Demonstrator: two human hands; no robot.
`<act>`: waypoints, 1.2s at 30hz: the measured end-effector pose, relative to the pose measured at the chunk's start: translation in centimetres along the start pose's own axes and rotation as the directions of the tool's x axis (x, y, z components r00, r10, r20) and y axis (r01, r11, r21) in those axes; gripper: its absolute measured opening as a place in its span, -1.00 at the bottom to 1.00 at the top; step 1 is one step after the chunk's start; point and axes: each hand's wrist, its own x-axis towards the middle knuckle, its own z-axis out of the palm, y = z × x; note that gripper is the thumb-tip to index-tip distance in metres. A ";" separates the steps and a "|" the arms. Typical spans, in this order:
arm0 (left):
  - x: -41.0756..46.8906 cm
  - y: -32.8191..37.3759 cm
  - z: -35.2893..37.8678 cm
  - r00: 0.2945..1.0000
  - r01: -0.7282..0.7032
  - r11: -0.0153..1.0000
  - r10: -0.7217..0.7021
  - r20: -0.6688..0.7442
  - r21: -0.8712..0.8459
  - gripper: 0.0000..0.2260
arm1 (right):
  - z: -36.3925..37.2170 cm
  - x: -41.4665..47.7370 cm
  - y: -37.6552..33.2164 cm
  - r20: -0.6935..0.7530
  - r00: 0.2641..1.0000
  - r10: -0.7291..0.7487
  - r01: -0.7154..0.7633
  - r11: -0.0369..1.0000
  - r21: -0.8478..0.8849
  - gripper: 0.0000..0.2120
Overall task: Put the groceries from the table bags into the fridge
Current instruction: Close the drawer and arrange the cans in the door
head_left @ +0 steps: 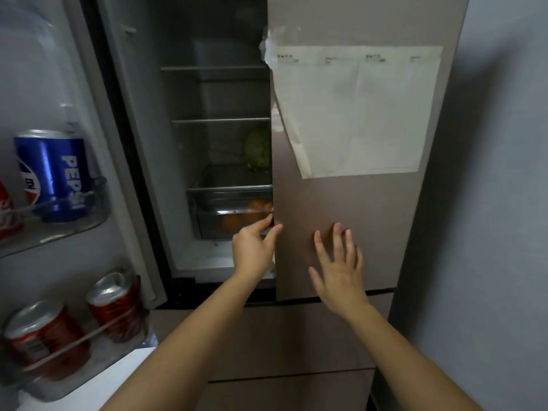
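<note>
Open left door (38, 84): two red cans (114, 307) in lower bin, one blue can (53, 173) above, a third red one cut off at frame edge. Left hand (252, 247) pinches right door (341, 203) free edge; right hand (338, 262) flat on it, fingers spread. Behind the gap: one drawer (207, 209) holding oranges (232, 222).

L hand (252, 247) round fridge door (350, 203) edge, R hand (341, 274) splayed

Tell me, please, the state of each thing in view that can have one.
Left fridge door: open.
Right fridge door: closed or barely ajar.
Crisper drawer: shut, oranges inside.
Pepsi can: upright.
Left hand: grips right door's edge.
Right hand: open, fingers spread.
</note>
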 end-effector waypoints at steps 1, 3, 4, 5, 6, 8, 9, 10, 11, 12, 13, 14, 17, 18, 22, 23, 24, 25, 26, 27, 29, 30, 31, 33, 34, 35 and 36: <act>0.5 -0.3 0.3 1.000 0.028 0.999 -0.028 -0.010 -0.037 -0.64 | 0.5 0.3 0.1 -0.017 1.000 -0.003 0.003 1.000 -0.003 -0.22; 1.3 -0.9 0.7 0.999 0.044 0.996 -0.046 -0.029 -0.071 -0.65 | 1.3 0.8 0.2 -0.039 0.999 -0.006 0.006 1.000 -0.020 -0.20; 1.4 -1.3 0.9 0.998 0.042 0.996 -0.045 -0.038 -0.079 -0.65 | 1.7 0.9 0.4 -0.051 0.999 -0.005 0.003 1.000 -0.029 -0.19; 1.5 -1.8 1.1 0.998 0.035 0.995 -0.039 -0.044 -0.093 -0.65 | 2.0 1.0 0.5 -0.062 0.998 -0.003 0.001 0.999 -0.034 -0.18; 1.4 -2.0 1.1 0.998 0.028 0.994 -0.033 -0.047 -0.103 -0.64 | 2.2 1.1 0.6 -0.072 0.997 -0.004 0.002 0.999 -0.038 -0.18; 1.5 -2.3 1.2 0.998 0.008 0.994 -0.014 -0.056 -0.107 -0.64 | 2.3 1.4 0.7 -0.078 0.997 -0.013 0.009 0.999 -0.047 -0.17; 1.5 -2.4 1.2 0.998 0.000 0.995 -0.006 -0.060 -0.102 -0.64 | 2.3 1.4 0.7 -0.074 0.997 -0.018 0.014 0.999 -0.049 -0.17; 1.5 -2.2 1.2 0.998 -0.006 0.995 0.000 -0.060 -0.103 -0.64 | 2.2 1.3 0.7 -0.071 0.997 -0.019 0.016 0.999 -0.049 -0.17; 1.4 -2.0 1.2 0.999 -0.013 0.995 0.007 -0.053 -0.103 -0.64 | 2.1 1.2 0.7 -0.074 0.997 -0.015 0.012 0.999 -0.049 -0.16; 1.3 -1.7 1.1 0.999 -0.019 0.995 0.015 -0.040 -0.098 -0.65 | 1.9 1.0 0.6 -0.075 0.997 -0.007 0.004 0.999 -0.048 -0.15; 1.3 -1.4 0.9 1.000 -0.018 0.996 0.017 -0.018 -0.083 -0.66 | 1.6 0.8 0.5 -0.070 0.998 0.003 -0.006 0.999 -0.046 -0.13; 1.2 -1.0 0.6 1.000 -0.015 0.998 0.016 0.015 -0.055 -0.68 | 1.3 0.6 0.2 -0.062 0.998 0.013 -0.015 0.999 -0.041 -0.13; 0.4 0.0 -1.8 0.999 -0.037 0.997 0.036 0.020 0.073 -0.75 | 0.2 0.2 -1.0 -0.046 0.997 0.070 -0.068 0.997 0.030 -0.20; -0.2 0.3 -3.1 0.997 -0.065 0.993 0.067 -0.024 0.098 -0.76 | -0.2 0.1 -1.7 -0.049 0.994 0.094 -0.089 0.993 0.080 -0.24; -3.5 1.2 -9.3 0.946 -0.244 0.952 0.276 -0.170 0.185 -0.73 | -1.1 -0.2 -6.1 -0.085 0.992 0.089 -0.065 0.966 0.249 -0.36; -4.4 1.3 -11.1 0.927 -0.276 0.933 0.322 -0.193 0.231 -0.70 | -1.2 -0.3 -7.7 -0.094 0.993 0.066 -0.037 0.959 0.281 -0.37; -5.3 1.3 -12.8 0.903 -0.308 0.909 0.372 -0.216 0.280 -0.67 | -1.4 -0.3 -9.6 -0.104 0.994 0.043 -0.008 0.948 0.317 -0.38; -6.2 1.2 -14.7 0.872 -0.341 0.882 0.426 -0.240 0.326 -0.66 | -1.6 -0.5 -11.7 -0.114 0.993 0.019 0.023 0.934 0.356 -0.39; -7.2 1.2 -16.5 0.837 -0.372 0.854 0.478 -0.267 0.364 -0.67 | -1.8 -0.7 -13.8 -0.127 0.992 -0.010 0.059 0.917 0.396 -0.40; -8.1 1.2 -18.4 0.795 -0.403 0.826 0.529 -0.298 0.393 -0.68 | -2.1 -0.9 -16.1 -0.143 0.989 -0.042 0.100 0.896 0.432 -0.41; -9.8 0.9 -21.9 0.694 -0.450 0.772 0.619 -0.369 0.450 -0.70 | -2.6 -1.7 -20.7 -0.182 0.977 -0.114 0.191 0.846 0.498 -0.45; -10.5 0.6 -23.7 0.646 -0.451 0.754 0.645 -0.408 0.478 -0.71 | -3.0 -2.3 -22.9 -0.201 0.968 -0.150 0.236 0.816 0.527 -0.47; -11.2 0.3 -25.4 0.606 -0.434 0.747 0.656 -0.450 0.504 -0.71 | -3.3 -2.9 -25.0 -0.222 0.957 -0.188 0.282 0.787 0.549 -0.49; -12.2 -0.6 -28.7 0.565 -0.341 0.779 0.618 -0.547 0.527 -0.66 | -4.1 -4.4 -28.9 -0.298 0.912 -0.282 0.406 0.727 0.554 -0.54; -12.5 -1.2 -30.2 0.572 -0.277 0.813 0.567 -0.592 0.512 -0.62 | -4.4 -5.2 -30.6 -0.334 0.882 -0.333 0.469 0.698 0.541 -0.58; -12.8 -1.7 -31.6 0.599 -0.208 0.851 0.500 -0.625 0.482 -0.57 | -4.6 -5.9 -32.0 -0.342 0.856 -0.389 0.517 0.672 0.530 -0.62; -13.1 -2.2 -32.8 0.640 -0.136 0.884 0.423 -0.642 0.447 -0.51 | -4.6 -6.6 -33.2 -0.317 0.836 -0.447 0.548 0.657 0.517 -0.64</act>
